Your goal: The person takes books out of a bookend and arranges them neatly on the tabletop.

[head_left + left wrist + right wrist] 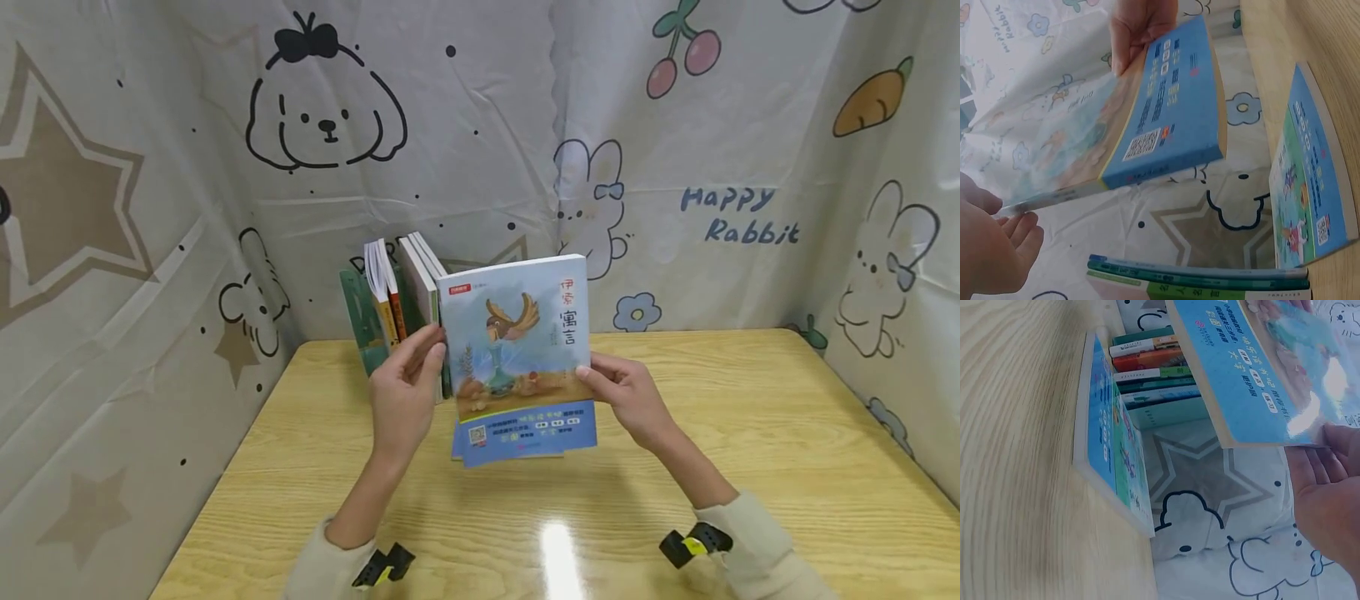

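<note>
Both hands hold a paperback book up above the table. Its pale blue cover shows a bird over a vase, Chinese characters and a blue band along the bottom. My left hand grips the spine side, thumb and fingers at that edge. At the opposite edge my right hand pinches the book, thumb on the front cover. Behind it a second book with a green picture cover and blue band stands on the table, mostly hidden in the head view.
A row of upright books stands at the back left, against the patterned curtain. A green book leans at its left end. The wooden table spreads toward the front and right.
</note>
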Tool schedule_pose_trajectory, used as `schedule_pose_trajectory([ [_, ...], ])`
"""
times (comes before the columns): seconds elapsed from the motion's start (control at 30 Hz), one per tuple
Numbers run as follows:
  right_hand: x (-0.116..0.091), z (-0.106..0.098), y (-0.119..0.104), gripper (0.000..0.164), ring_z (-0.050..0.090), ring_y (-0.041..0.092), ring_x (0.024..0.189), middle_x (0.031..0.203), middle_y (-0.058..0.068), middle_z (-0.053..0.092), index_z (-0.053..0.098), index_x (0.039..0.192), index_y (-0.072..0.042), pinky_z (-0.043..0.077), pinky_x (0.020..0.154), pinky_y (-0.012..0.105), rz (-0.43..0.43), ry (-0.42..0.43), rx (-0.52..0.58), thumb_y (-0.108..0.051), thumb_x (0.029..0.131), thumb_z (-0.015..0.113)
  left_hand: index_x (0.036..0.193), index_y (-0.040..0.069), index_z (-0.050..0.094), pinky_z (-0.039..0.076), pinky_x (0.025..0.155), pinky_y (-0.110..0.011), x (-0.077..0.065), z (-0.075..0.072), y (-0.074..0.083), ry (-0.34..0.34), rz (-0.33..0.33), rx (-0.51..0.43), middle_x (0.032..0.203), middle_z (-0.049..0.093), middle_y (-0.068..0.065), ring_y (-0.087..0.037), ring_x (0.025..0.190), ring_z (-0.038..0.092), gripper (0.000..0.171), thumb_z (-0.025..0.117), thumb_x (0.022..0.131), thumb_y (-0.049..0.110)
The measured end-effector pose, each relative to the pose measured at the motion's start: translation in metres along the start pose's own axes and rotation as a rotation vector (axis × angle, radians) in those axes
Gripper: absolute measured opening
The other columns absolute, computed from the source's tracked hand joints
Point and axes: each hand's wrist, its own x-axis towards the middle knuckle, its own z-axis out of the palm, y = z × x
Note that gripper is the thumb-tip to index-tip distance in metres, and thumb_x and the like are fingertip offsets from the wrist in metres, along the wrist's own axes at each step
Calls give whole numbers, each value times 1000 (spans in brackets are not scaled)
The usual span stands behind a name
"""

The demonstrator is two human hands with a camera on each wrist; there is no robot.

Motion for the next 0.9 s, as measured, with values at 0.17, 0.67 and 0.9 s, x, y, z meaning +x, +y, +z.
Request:
schedule_pose_trajectory([
  [0.17,-3,-8,3,33,69,16,91,105,18,69,61,129,10,58,80,35,24,36,12,-9,102,58,126,-7,64,51,91,-23,5,-4,-6,17,26,16,120,69,-15,-25,110,66,30,62,99,5],
  [0.67,-4,-22,12,37,70,11,90,124,35,59,53,133,16,58,77,30,109,88,34,-7,104,53,127,-15,59,51,93,-26,26,-20,-21,223,55,104,123,63,-28,-36,114,63,32,60,96,-7],
  [0.9,-8,-30,19,39,70,12,93,126,35,58,52,135,15,57,79,30,182,104,21,-10,105,53,137,-5,55,45,103,-37,33,-31,-43,253,9,136,135,58,-20,-26,127,54,40,61,98,1],
])
